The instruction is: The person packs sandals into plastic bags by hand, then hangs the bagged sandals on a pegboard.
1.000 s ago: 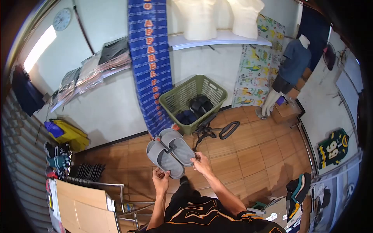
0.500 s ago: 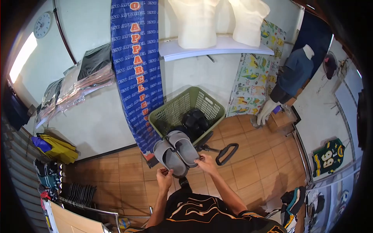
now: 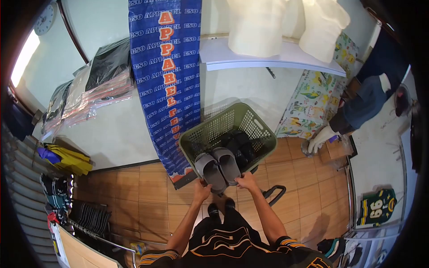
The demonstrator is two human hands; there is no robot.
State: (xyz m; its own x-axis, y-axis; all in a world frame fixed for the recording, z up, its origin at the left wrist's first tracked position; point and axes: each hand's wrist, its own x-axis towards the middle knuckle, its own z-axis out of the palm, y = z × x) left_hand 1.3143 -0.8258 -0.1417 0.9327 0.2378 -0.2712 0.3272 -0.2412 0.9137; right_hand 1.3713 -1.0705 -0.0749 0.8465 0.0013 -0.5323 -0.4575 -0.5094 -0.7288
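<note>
Wood-look floor tiles (image 3: 292,192) are spreading under the wearer. Left hand (image 3: 202,190) is pinching one heel of the gray slide sandals (image 3: 213,174); right hand (image 3: 247,182) is pinching the other. Toe ends are overlapping the near side of the olive perforated basket (image 3: 219,127), which is holding black footwear (image 3: 241,149). Beyond, blue ESO APPAREL banner (image 3: 166,85) is standing beside mannequin torsos (image 3: 257,29).
</note>
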